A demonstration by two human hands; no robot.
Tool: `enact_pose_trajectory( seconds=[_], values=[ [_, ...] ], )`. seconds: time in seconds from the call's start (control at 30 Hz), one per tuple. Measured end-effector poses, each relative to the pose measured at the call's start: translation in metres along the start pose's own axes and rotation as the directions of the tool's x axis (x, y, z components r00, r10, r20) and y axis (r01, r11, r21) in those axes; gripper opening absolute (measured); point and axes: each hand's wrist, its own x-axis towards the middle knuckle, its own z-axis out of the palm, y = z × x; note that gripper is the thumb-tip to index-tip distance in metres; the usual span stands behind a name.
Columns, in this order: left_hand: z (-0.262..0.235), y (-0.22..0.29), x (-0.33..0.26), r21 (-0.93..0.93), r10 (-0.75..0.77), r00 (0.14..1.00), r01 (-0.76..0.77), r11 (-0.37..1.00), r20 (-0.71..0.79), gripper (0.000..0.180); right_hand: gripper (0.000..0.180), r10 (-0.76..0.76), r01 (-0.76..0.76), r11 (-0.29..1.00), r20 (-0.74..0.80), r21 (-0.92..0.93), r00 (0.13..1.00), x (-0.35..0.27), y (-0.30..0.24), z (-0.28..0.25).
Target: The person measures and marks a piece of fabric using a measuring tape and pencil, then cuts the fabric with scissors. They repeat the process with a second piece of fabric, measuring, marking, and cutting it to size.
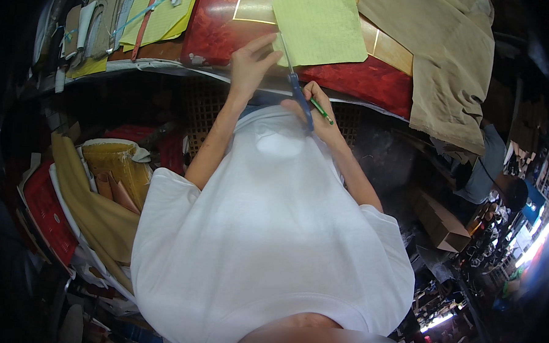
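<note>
A pair of scissors with blue handles (297, 91) is in my right hand (326, 120), its metal blades pointing away from me at the left edge of a yellow-green lined sheet (320, 29). Tucked in the same hand is a green pencil or pen (322, 111), slanting across the fingers. My left hand (249, 69) hovers beside the sheet's lower left corner, near the blade tips. Its thumb and fingers are apart, and I make out nothing held between them. The right palm and some fingers are partly hidden behind the scissors handles.
The table has a red and gold patterned top (210, 31). Brown cloth (441, 74) hangs over its right side. Papers and bundled patterns (162, 16) pile up at left. Below stand a red crate (49, 217) with mustard fabric (95, 216) and a cardboard box (441, 222). Another person (486, 171) is at right.
</note>
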Motion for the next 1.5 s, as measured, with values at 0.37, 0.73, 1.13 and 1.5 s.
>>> enact_pose_trajectory(
  seconds=[0.37,0.73,1.13,1.5],
  values=[
    [-0.011,0.014,0.005,-0.089,0.016,0.993,-0.026,0.996,-0.121,0.042,0.033,-0.287,0.283,0.901,0.036,-0.328,0.957,0.041,-0.03,-0.069],
    [0.007,0.057,0.034,-0.277,0.146,0.988,-0.129,0.952,0.043,0.029,0.03,-0.657,0.353,0.524,-0.105,-0.775,0.746,0.079,-0.067,-0.048],
    [-0.039,0.069,0.09,0.443,0.158,0.983,-0.185,0.877,0.098,0.032,0.03,-0.367,0.418,0.865,-0.219,0.278,0.904,0.129,-0.04,-0.01],
    [-0.205,0.036,0.288,0.964,0.355,0.93,-0.001,0.265,-0.096,0.037,0.028,-0.492,0.487,0.87,-0.22,-0.08,0.842,0.148,0.002,-0.008]
  ],
)
